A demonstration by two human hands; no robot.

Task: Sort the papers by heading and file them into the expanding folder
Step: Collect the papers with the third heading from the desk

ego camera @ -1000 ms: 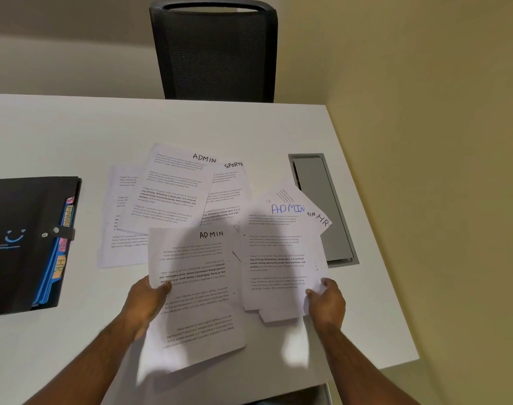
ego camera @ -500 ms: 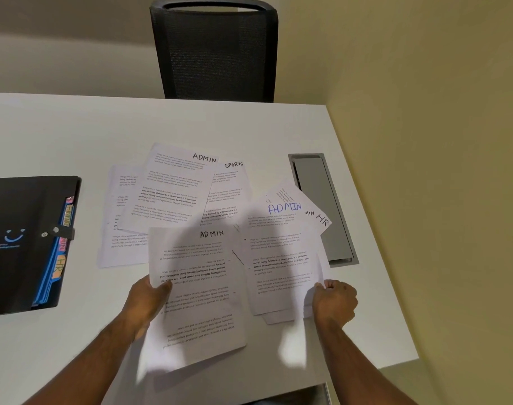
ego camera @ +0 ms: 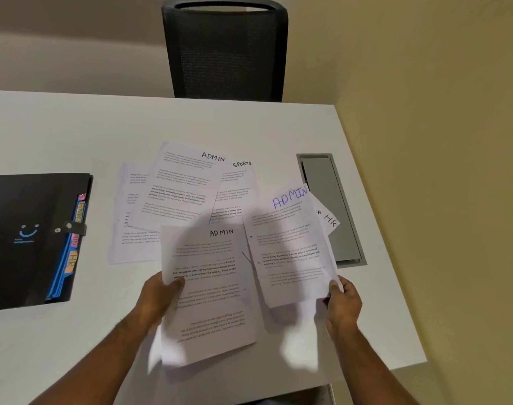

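A black-headed ADMIN sheet (ego camera: 208, 290) is gripped by the left hand (ego camera: 159, 296), a blue-headed ADMIN sheet (ego camera: 290, 252) pinched by the right hand (ego camera: 343, 302), both above the white counter (ego camera: 74, 135). Other papers (ego camera: 185, 188) are spread behind; the expanding folder (ego camera: 30, 238) lies closed at left.

Headed papers (ego camera: 188, 194) scattered mid-table; closed black expanding folder (ego camera: 30, 238) lying left.

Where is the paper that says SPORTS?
In the head view, the white SPORTS paper lies flat mid-table, partly tucked under the far black-lettered ADMIN sheet to its left, beyond both hands.
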